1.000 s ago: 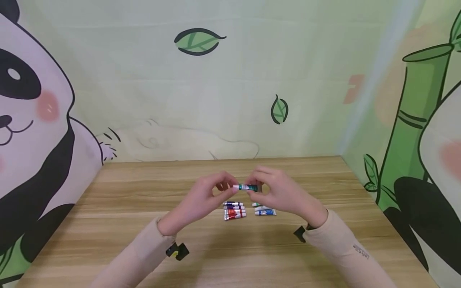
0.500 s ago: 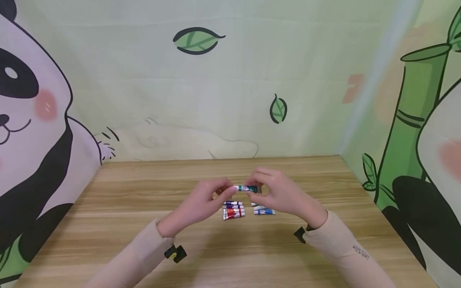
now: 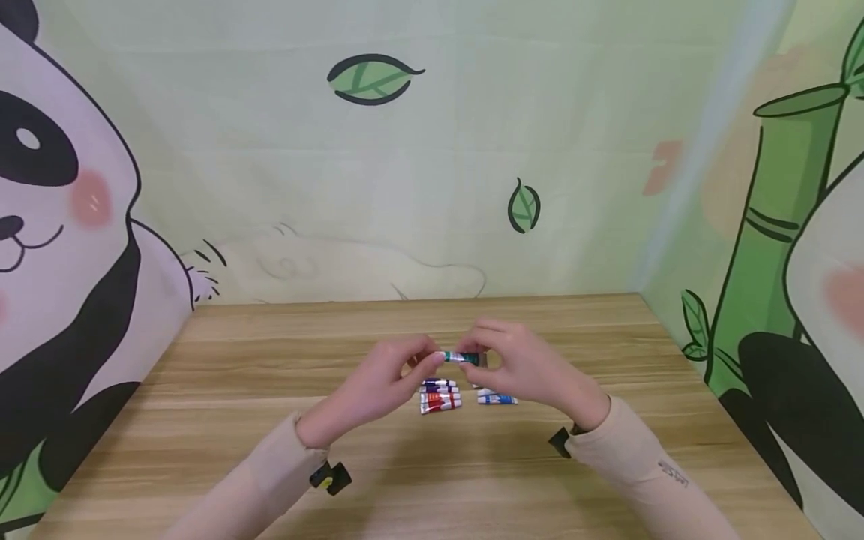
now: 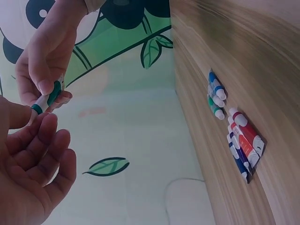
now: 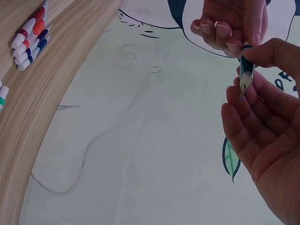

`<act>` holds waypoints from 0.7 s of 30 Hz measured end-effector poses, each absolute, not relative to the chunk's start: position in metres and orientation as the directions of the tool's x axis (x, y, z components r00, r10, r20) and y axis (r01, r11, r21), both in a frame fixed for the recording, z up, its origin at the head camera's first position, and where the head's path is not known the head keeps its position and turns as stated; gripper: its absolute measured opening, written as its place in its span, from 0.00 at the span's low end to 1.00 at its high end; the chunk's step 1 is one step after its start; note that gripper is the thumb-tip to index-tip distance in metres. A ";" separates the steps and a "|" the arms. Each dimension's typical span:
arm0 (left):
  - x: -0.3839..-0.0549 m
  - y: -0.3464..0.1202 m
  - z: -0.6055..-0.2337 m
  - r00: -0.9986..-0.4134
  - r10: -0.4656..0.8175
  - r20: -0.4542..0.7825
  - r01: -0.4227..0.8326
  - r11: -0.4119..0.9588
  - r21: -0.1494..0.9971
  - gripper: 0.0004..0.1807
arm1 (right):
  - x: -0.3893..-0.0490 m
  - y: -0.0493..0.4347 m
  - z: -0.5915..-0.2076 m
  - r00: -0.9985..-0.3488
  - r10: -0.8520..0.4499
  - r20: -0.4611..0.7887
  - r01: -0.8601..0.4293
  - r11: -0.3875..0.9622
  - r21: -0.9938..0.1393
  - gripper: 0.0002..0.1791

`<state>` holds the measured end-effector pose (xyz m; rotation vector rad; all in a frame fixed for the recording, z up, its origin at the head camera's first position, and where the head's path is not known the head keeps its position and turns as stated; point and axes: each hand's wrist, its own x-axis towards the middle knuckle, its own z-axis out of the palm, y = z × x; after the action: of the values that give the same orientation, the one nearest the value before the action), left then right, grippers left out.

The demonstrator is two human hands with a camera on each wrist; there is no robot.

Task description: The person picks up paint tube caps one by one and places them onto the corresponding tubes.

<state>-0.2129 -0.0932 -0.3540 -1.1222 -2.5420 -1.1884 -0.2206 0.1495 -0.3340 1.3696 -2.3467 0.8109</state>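
Note:
A green and white paint tube [image 3: 461,358] is held level above the table between both hands. My left hand [image 3: 385,379] pinches its cap end with thumb and fingertips, and the cap itself is hidden there. The body near the tail is gripped by my right hand [image 3: 523,367], as the right wrist view also shows on the tube [image 5: 246,72]. Below, on the table, lies a row of paint tubes in red, orange and dark blue [image 4: 243,138]. Beside that row are blue and green paint tubes [image 4: 216,96], partly covered by my right hand in the head view.
The wood-grain table [image 3: 270,420] ends at a pale printed backdrop [image 3: 270,165] behind it. Panda and bamboo prints [image 3: 769,225] stand on both sides. Each sleeve cuff bears a small dark strapped device [image 3: 331,476].
My left hand's fingers have closed in around the cap end, and both hands sit slightly lower with the tube. The tubes on the table lie as before.

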 end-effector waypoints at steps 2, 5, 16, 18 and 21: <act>-0.213 -0.093 -0.355 -0.702 0.580 0.413 0.690 0.410 0.596 0.09 | -0.220 0.149 -0.333 -0.499 -0.699 0.512 -0.866 0.387 -0.316 0.09; -0.213 -0.094 -0.357 -0.684 0.580 0.442 0.714 0.411 0.567 0.09 | -0.221 0.149 -0.333 -0.494 -0.707 0.507 -0.869 0.387 -0.308 0.10; -0.211 -0.096 -0.355 -0.789 0.479 0.385 0.591 0.422 0.687 0.12 | -0.227 0.152 -0.343 -0.394 -0.693 0.603 -0.917 0.343 -0.205 0.14; -0.212 -0.097 -0.355 -0.796 0.469 0.383 0.583 0.424 0.693 0.12 | -0.228 0.153 -0.344 -0.382 -0.683 0.623 -0.921 0.334 -0.199 0.13; -0.212 -0.097 -0.355 -0.789 0.472 0.392 0.593 0.422 0.686 0.11 | -0.229 0.154 -0.345 -0.370 -0.672 0.642 -0.926 0.318 -0.201 0.11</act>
<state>-0.2116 -0.0972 -0.3549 -0.9543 -2.5289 -1.3070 -0.2289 0.1539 -0.3451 1.4123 -2.1459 0.7687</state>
